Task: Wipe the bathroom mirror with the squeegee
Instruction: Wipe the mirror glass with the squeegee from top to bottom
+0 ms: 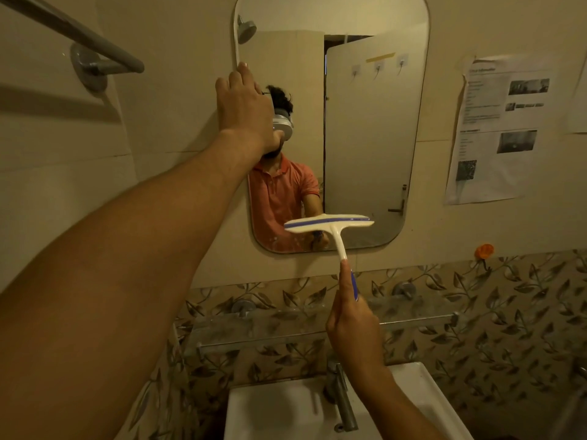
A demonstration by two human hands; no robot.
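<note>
The right hand [352, 325] grips the handle of the white plastic squeegee with a blue stripe [330, 223], whose blade lies near the bottom of the tall rounded wall mirror [365, 122]. The left hand [243, 106] rests flat with straight fingers on the mirror's left edge, well above the squeegee.

Mirror [374, 122] on the wall; left hand [244, 106] at its left edge; squeegee [330, 223] before its lower edge, its handle in the right hand [352, 325] below; towel rail [79, 36] left, papers [495, 128] right; glass shelf [286, 328] beneath the mirror, above sink [273, 411] and tap [343, 398].

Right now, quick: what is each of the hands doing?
Left hand: open, fingers straight, at the left edge of the mirror.
Right hand: closed around the handle of the squeegee.
</note>
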